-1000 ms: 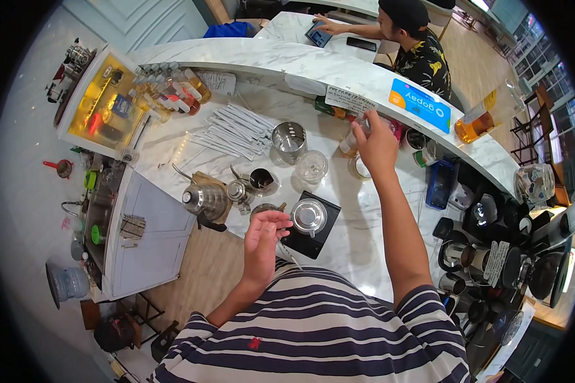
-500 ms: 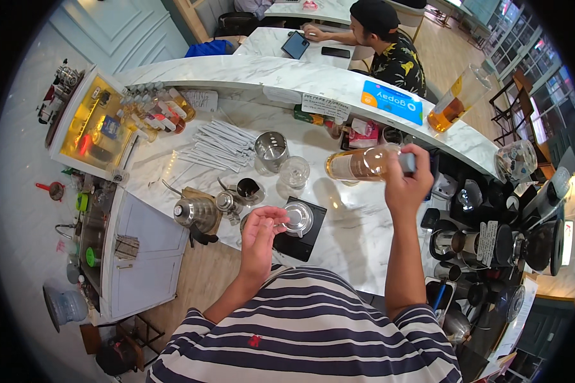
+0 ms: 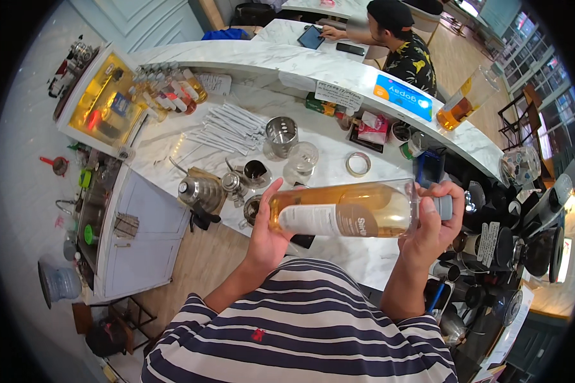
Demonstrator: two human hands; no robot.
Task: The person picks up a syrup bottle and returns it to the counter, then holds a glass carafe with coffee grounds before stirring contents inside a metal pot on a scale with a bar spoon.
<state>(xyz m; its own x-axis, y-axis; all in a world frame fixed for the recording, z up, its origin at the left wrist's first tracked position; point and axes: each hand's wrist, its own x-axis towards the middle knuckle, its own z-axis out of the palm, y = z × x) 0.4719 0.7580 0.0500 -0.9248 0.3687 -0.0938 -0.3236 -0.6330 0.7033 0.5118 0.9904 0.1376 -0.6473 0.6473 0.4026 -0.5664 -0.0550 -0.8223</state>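
A clear bottle of amber liquid point(image 3: 364, 199) lies level across my body, its pale and brown label facing up toward me. My right hand point(image 3: 430, 230) grips it at the shoulder and neck, beside the grey cap point(image 3: 443, 207). Against the bottle's base, at the other end, my left hand point(image 3: 266, 239) is cupped and holds it up. Under the bottle a black scale point(image 3: 304, 242) shows only in small part; what stands on it is hidden. Just beyond are a drinking glass point(image 3: 303, 157), a metal cup with holes point(image 3: 281, 136) and a small metal pitcher point(image 3: 257, 172).
A gooseneck kettle point(image 3: 199, 196) stands left on the marble counter point(image 3: 191, 143). Wrapped straws point(image 3: 230, 127) lie behind, near small bottles point(image 3: 179, 96). A tape roll point(image 3: 358, 165) lies beyond the bottle. Coffee gear crowds the right. A person point(image 3: 399, 45) sits past the raised ledge.
My right hand has brought the bottle nearer and turned it level. My left hand has moved from beside the glass vessel on the scale to the bottle's base. The tape roll is uncovered.
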